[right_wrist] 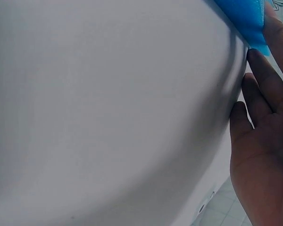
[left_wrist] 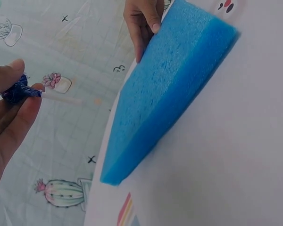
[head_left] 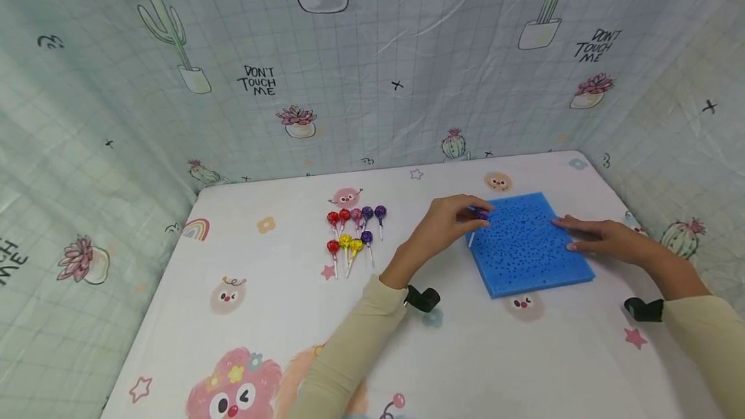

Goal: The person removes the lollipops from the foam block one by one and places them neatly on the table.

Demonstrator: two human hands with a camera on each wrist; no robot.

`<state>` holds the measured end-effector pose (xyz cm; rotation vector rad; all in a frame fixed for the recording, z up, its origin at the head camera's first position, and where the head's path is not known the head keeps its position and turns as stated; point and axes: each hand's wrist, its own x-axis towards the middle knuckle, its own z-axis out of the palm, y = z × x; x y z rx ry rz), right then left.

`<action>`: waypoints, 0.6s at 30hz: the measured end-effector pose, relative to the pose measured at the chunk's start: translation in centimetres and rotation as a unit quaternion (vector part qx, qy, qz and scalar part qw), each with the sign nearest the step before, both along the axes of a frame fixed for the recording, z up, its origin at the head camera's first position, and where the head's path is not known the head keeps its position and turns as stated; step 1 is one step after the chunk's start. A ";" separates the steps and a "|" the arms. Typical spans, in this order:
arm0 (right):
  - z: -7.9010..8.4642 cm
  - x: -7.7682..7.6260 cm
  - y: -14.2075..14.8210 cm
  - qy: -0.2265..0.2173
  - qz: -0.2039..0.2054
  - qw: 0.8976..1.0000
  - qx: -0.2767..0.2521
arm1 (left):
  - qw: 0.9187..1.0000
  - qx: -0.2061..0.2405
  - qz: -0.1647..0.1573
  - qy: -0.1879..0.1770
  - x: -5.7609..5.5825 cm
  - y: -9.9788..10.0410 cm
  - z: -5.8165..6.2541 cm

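My left hand (head_left: 445, 220) pinches a purple-wrapped lollipop (head_left: 480, 214) by its wrapped head, thumb on one side and fingers on the other. The white stick points down, close to the left edge of a blue foam block (head_left: 526, 244). In the left wrist view the lollipop (left_wrist: 19, 92) shows between the fingertips, its stick bare. The block lies flat, its top dotted with small dark holes. At its right edge my right hand (head_left: 617, 241) touches the foam with fairly straight fingers. The right wrist view shows the thumb against the block's corner (right_wrist: 247, 21).
Left of the block, two rows of lollipops (head_left: 355, 246) lie on the white printed tabletop (head_left: 279, 322), with red, pink, purple and yellow wrappers. A cactus-print curtain (head_left: 372, 83) hangs behind and on both sides. Black camera mounts (head_left: 423, 299) sit at both wrists.
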<state>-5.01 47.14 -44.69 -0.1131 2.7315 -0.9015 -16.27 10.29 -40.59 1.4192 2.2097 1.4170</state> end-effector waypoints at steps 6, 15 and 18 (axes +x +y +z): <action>0.0 -0.1 0.0 -0.008 -0.004 1.000 -0.005 | 1.000 0.001 0.010 -0.021 -0.3 -1.3 0.1; -0.3 -0.1 0.1 -0.015 -0.001 1.000 -0.003 | 0.998 -0.015 0.038 -0.038 -0.7 -3.1 -0.1; -0.2 -0.1 0.1 -0.015 -0.003 1.000 0.002 | 0.998 -0.017 0.047 -0.037 -1.1 -3.5 -0.2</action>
